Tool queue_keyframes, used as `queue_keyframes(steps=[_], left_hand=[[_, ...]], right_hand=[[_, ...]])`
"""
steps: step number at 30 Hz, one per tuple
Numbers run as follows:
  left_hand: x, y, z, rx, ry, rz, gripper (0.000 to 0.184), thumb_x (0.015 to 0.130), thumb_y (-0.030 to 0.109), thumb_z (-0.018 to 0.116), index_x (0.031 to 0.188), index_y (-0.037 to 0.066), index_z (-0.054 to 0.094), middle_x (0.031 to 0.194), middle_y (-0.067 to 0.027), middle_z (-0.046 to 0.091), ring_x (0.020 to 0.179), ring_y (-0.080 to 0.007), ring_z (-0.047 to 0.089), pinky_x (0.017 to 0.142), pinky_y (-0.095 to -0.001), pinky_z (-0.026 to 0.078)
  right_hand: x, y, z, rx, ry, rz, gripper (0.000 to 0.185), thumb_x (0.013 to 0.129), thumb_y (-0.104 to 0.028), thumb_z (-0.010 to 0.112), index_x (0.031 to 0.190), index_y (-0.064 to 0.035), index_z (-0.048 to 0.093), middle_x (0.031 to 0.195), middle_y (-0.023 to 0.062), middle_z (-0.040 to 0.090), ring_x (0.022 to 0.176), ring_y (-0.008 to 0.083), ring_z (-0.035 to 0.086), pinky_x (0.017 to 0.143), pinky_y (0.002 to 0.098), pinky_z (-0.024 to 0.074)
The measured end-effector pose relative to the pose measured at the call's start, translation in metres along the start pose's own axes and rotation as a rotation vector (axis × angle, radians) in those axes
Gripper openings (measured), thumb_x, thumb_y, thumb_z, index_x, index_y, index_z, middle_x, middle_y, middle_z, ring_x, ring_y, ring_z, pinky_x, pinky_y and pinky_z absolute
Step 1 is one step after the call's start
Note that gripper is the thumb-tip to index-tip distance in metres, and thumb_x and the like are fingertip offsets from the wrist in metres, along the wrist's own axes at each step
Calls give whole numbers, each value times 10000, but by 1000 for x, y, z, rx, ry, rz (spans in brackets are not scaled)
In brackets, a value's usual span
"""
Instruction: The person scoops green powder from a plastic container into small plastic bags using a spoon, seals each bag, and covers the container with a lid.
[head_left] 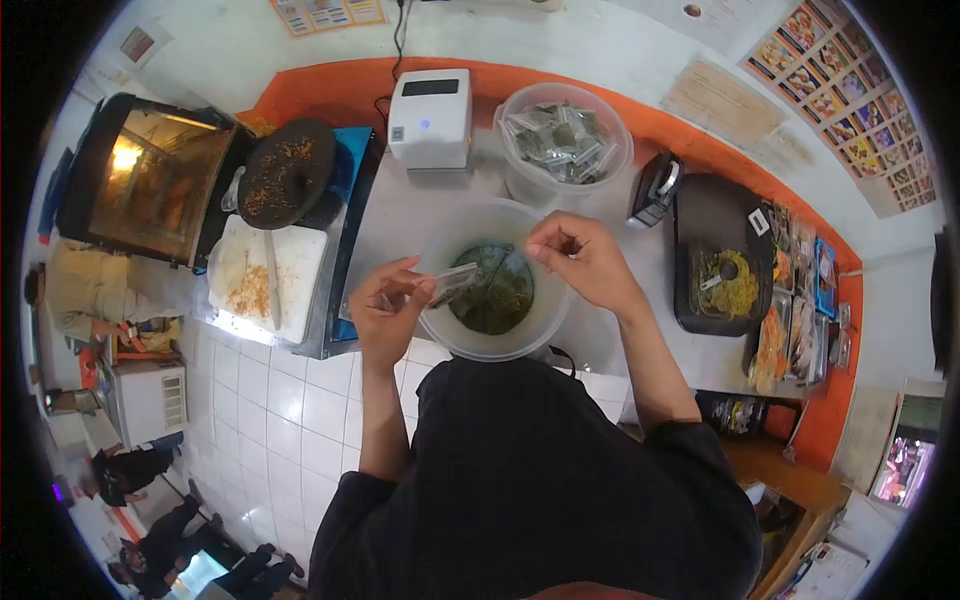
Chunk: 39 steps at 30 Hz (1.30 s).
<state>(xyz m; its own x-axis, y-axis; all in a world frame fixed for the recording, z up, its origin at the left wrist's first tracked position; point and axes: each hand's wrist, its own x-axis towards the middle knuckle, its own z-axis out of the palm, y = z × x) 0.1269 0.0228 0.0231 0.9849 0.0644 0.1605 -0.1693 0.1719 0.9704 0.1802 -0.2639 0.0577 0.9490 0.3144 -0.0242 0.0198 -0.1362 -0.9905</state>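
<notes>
My left hand [388, 305] pinches a small clear plastic bag [455, 281] over the left side of a translucent white tub [447, 335]. Dark green chopped or leafy contents [490, 310] lie at the bottom of the tub. Above its right rim is my right hand [583, 258], thumb and fingertips pressed together. A thin dark shape [508, 250] runs down from near those fingertips into the tub, but what they pinch is too small to make out. Behind stands a second tub [512, 180] filled with small clear packets [565, 140] of something green.
A white label printer [430, 120] and a black device [655, 188] stand at the back. On the right, a black tray [700, 310] holds yellow-green shreds and a scoop. Leftward are a knife [272, 280], a white cutting board [305, 290], a dark pan [288, 175] and a lit glass-front oven [155, 185]. People appear lower left.
</notes>
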Motion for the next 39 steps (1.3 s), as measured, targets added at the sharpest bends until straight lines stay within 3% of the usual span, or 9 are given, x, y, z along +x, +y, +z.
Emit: queue_keyframes(steps=[4,7,9,13,18,28,34,37,39], left_hand=[[-4,-13,8,72,-117,30,371,898,-56,763,1254,-39,662,972,-131,749,908,-169,714,815,-297,570],[3,-20,9,7,-50,-16,465,924,-64,686,1374,-38,570,1167,-191,710,1014,-223,711,901,-327,560],[6,-20,2,-259,92,-183,527,945,-65,610,1456,-38,485,1327,-237,646,1124,-275,696,987,-357,545],[6,-21,-25,-571,160,-290,672,929,-28,504,1574,-22,318,1514,-282,488,1364,-383,546,1153,-461,453],[4,-13,-11,-611,97,-344,773,851,-107,413,1604,18,289,1578,-316,407,1460,-409,447,1207,-498,396],[-3,-18,-23,-554,-345,-296,696,960,-86,490,1615,24,280,1557,-292,453,1413,-359,517,1127,-452,491],[-9,-25,-9,280,50,-280,390,901,47,731,1282,39,654,1252,-148,673,1134,-254,686,931,-400,578],[-7,-7,0,732,67,71,297,854,71,779,1130,45,677,1081,-115,660,977,-244,695,859,-386,568],[-8,-12,3,531,-176,-14,303,829,86,805,1098,47,670,1048,-111,643,933,-256,682,825,-373,558]], right_hand=[[6,-20,30,-288,-179,-226,134,939,-111,746,1043,-31,721,836,-5,691,731,57,611,640,252,498],[14,-17,27,-145,-145,-44,120,960,-73,705,1066,-18,718,873,19,706,761,67,645,646,265,517],[22,-11,9,-65,115,54,209,957,-86,692,1128,33,697,881,119,722,743,143,703,739,303,552],[42,-3,-25,-573,599,-337,289,968,-70,671,1250,-6,660,960,108,753,843,170,725,789,315,560],[21,13,46,-303,98,-105,346,941,-106,739,1269,-25,661,987,124,755,836,172,714,777,314,563],[15,30,82,159,-291,184,248,983,-81,696,1202,33,666,930,78,733,797,119,684,729,281,567],[0,54,63,176,-120,249,133,1025,-92,647,1111,8,663,863,53,731,775,109,657,732,276,548],[-6,60,65,109,-10,185,101,993,-103,705,999,-7,677,850,39,726,785,101,652,749,267,532],[-9,60,68,43,-13,146,120,966,-109,745,930,-14,682,853,31,720,800,96,650,756,263,521]])
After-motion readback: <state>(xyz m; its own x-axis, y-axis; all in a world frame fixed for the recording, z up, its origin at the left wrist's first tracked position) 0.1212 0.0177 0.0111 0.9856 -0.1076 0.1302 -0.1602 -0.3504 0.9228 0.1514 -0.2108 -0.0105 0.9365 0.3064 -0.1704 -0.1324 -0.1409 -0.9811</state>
